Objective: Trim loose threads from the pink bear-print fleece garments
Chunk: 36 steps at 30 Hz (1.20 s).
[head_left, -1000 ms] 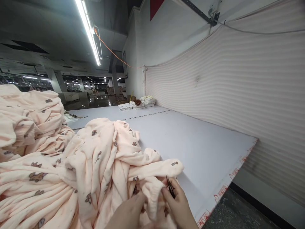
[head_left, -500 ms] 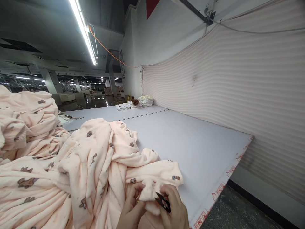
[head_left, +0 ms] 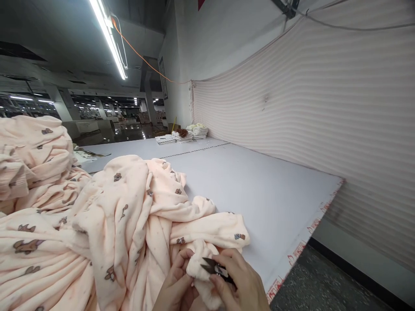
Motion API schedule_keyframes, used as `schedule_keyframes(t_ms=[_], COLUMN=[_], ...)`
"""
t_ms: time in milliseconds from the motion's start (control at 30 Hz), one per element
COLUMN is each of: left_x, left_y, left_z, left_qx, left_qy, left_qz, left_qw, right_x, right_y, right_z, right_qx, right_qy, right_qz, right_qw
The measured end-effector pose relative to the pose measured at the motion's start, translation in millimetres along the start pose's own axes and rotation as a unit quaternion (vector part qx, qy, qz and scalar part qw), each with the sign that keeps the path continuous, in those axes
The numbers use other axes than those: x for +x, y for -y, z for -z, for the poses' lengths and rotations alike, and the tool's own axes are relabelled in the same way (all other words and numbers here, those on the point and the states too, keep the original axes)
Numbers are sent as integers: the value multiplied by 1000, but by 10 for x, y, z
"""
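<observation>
Head view: pink cloth (head_left: 196,267) is pinched in the left hand (head_left: 177,280) at the near side of the table (head_left: 266,207), presumably steadied for the small scissors (head_left: 211,266) gripped in the right hand (head_left: 242,278).

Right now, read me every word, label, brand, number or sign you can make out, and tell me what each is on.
No text reads clearly.
Red lettering along the edge of the table: too slanted and blurred to read.
Framed panel on the far wall: too small to read.
Black snips in the right hand: no readable marking.
Pink fabric: printed figures, no readable words.
</observation>
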<state>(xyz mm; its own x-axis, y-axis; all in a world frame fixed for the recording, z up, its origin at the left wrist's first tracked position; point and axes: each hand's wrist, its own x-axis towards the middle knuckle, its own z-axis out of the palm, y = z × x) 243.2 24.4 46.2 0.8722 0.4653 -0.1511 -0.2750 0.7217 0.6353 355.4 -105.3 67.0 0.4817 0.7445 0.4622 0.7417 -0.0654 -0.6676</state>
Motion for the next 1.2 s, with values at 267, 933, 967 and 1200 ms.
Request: schedule_keyframes(t_ms=[267, 933, 967, 1200], left_x=[0, 54, 49, 33], left_y=[-11, -88, -95, -171], left_z=[20, 38, 32, -44], left_qx=[202, 260, 272, 375], left_qy=[-47, 21, 24, 67], left_qz=[-166, -11, -11, -51], left_qw=[964, 965, 962, 923], right_x=[-148, 24, 28, -16], right_y=[-121, -22, -24, -130], right_z=[-161, 22, 30, 10], right_qx=[-89, -116, -113, -24], right_qy=[-72, -37, -37, -73], right_qz=[-69, 1, 6, -28], right_qw=[991, 993, 993, 997])
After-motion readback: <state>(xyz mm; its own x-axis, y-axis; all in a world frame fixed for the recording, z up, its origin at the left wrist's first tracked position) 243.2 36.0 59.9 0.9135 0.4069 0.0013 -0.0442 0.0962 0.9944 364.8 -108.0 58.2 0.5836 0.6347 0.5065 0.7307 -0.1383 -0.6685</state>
